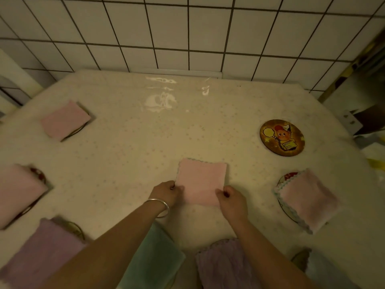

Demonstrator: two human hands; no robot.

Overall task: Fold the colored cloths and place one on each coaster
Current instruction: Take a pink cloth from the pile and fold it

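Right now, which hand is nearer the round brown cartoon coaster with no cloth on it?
Right. The right hand is below-left of the round brown cartoon coaster; the left hand sits farther left, across the folded pink cloth.

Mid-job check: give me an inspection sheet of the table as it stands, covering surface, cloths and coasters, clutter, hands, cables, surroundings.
Surface: table under a pale speckled cover, glare at the far middle.
Job's things: pink cloth folded at centre, lying on the cover, on no coaster. Bare coaster far right. Folded pink cloths on coasters at far left, left and right. Purple cloth, green cloth and darker purple cloth at the near edge.
Clutter: nothing seen.
Hands: left hand and right hand pinch the centre cloth's near corners.
Cables: nothing seen.
Surroundings: white tiled wall behind.
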